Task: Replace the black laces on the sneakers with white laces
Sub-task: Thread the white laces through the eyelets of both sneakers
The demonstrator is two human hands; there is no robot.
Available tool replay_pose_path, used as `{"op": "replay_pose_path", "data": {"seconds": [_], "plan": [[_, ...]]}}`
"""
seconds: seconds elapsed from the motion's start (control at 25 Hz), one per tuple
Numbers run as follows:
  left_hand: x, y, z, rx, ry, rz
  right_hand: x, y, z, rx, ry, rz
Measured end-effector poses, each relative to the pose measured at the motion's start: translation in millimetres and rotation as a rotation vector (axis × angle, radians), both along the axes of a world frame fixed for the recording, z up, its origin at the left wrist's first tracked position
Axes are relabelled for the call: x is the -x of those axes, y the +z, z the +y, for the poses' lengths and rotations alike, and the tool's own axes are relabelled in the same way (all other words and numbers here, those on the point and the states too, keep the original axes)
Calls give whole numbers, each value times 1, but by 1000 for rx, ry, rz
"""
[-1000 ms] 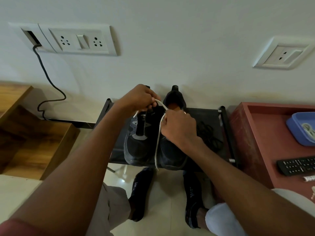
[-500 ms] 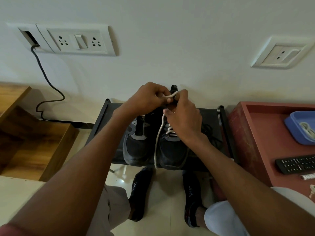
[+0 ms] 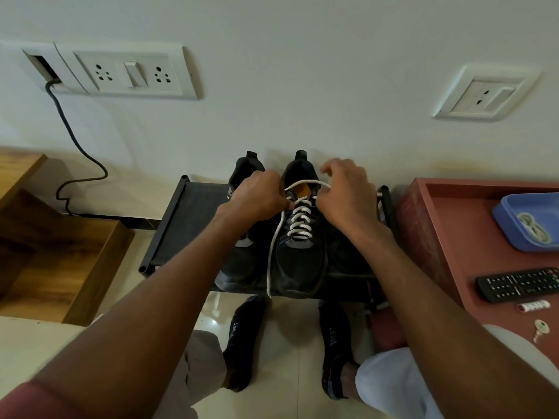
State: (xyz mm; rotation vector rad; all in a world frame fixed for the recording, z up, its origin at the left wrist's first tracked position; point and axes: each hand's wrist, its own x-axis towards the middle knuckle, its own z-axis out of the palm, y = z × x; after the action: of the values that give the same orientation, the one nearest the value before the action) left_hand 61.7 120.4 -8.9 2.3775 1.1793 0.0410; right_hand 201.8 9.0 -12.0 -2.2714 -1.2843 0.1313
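Two sneakers sit side by side on the low black rack (image 3: 181, 225) against the wall, and the right sneaker (image 3: 299, 261) already carries the white lace (image 3: 298, 219) crisscrossed up its eyelets. The left sneaker (image 3: 239, 261) shows no lace that I can make out. My left hand (image 3: 257, 198) has its fingers curled tight on the lace near the top eyelets, and one long free end hangs from there down past the toe and over the rack's front edge. My right hand (image 3: 344, 195) pinches the other side of the lace between thumb and forefinger, the remaining fingers lifted; the lace arches between my hands over the shoe's opening.

I judge this to be the finishing of the right shoe: the top is reached, and the ends want evening and tying. Next I need to draw both sides snug without bunching the crossings, then cross them into a knot. After that the left shoe needs its own lace, perhaps the pale one coiled in the blue tray (image 3: 514, 237).
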Motion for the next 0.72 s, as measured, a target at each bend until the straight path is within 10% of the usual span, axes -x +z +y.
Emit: {"op": "replay_pose_path", "data": {"seconds": [0.12, 0.72], "plan": [[-2, -4, -1, -2, 35, -7, -1, -14, 2, 68, -15, 248], [1, 0, 0, -240, 73, 82, -26, -10, 0, 141, -122, 166]]}}
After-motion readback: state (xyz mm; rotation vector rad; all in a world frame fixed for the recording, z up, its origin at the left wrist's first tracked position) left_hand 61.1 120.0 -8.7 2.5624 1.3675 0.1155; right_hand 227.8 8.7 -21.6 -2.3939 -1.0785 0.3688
